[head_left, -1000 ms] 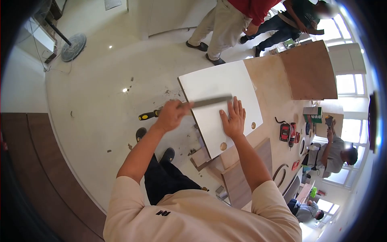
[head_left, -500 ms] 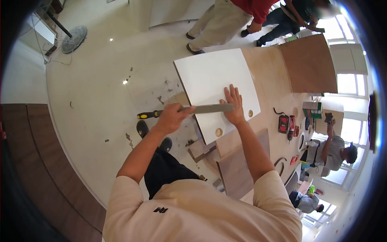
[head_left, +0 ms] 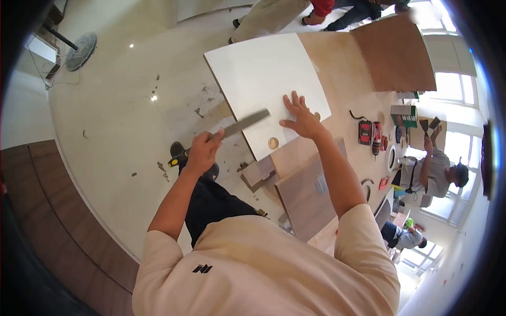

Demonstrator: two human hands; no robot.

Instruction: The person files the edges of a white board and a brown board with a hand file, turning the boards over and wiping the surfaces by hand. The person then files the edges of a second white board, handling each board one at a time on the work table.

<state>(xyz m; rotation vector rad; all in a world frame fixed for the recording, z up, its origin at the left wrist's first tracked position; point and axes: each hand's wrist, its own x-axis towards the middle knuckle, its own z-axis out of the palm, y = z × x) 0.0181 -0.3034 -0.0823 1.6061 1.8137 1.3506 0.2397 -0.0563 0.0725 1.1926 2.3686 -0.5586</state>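
Note:
My left hand (head_left: 202, 152) is closed around a flat metal file (head_left: 245, 124) near its black and yellow handle. The file's blade slants up to the right, its far end overlapping the white panel (head_left: 258, 73). My right hand (head_left: 303, 118) rests palm down on that panel, fingers spread. Near the panel's lower edge are two round holes; one hole (head_left: 273, 142) shows fully, while the other is partly covered by my right hand. The panel lies on a wooden worktop (head_left: 334, 63) and juts past its left edge.
Wood boards (head_left: 311, 195) lie nearer me. To the right are a red cordless drill (head_left: 376, 138), a green-and-white box (head_left: 404, 116) and a roll of tape (head_left: 391, 157). A brown panel (head_left: 395, 55) stands beyond. Several people work around the bench. Debris (head_left: 163, 171) dots the floor.
The file has drawn back to the left and tilted, its tip moving away from my right hand. My right hand remains on the panel. The whole view has shifted slightly.

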